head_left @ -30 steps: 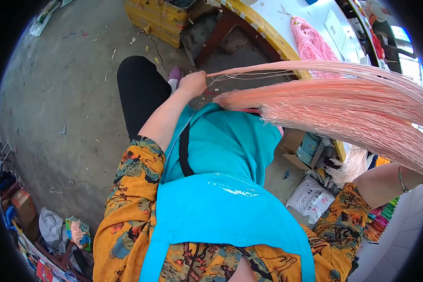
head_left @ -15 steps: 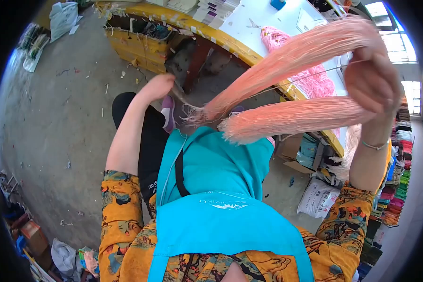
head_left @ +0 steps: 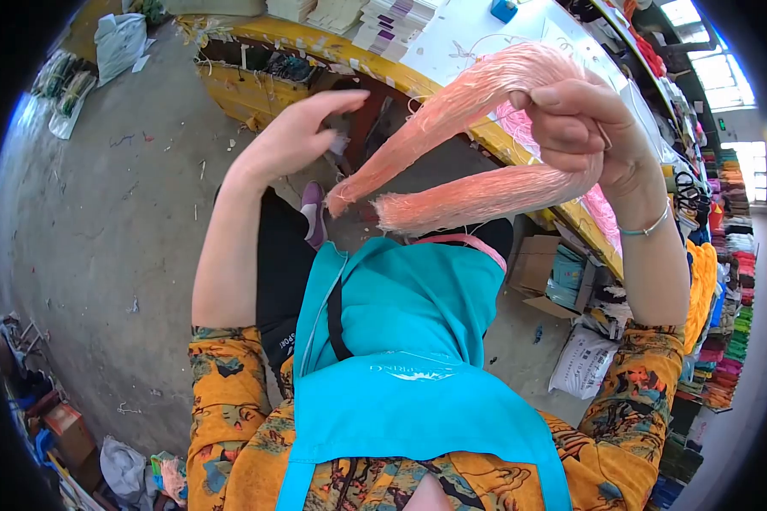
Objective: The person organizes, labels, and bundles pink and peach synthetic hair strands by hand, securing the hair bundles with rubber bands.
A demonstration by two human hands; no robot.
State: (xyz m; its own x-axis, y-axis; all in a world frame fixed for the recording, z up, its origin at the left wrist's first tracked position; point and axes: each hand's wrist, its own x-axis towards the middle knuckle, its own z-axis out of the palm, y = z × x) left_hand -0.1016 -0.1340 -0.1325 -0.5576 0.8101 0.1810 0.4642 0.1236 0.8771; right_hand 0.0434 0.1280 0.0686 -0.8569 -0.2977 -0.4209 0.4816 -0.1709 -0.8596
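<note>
A bundle of salmon-pink thread [head_left: 452, 106] hangs folded over my right hand [head_left: 584, 128], which is closed round its bend. Both cut ends point to the left, the upper arm of the fold ending a little beyond the lower one. My left hand [head_left: 294, 136] is raised left of these ends, apart from them, its thumb and fingers spread. Just under its fingertips is a small whitish blur [head_left: 339, 143], perhaps loose thread. Behind my right hand, brighter pink yarn [head_left: 520, 128] lies on the table, partly hidden.
The yellow-edged white table [head_left: 452, 38] curves across the front, with stacked cards [head_left: 392, 25] and a blue object [head_left: 504, 10]. Below it are a yellow crate [head_left: 247, 94] and an open cardboard box [head_left: 537, 264]. A white sack [head_left: 584, 362] lies on the floor, right.
My left hand has left the loose strands at the bundle's end, rising and opening. My right hand has moved left with the bundle, whose ends now look neater.
</note>
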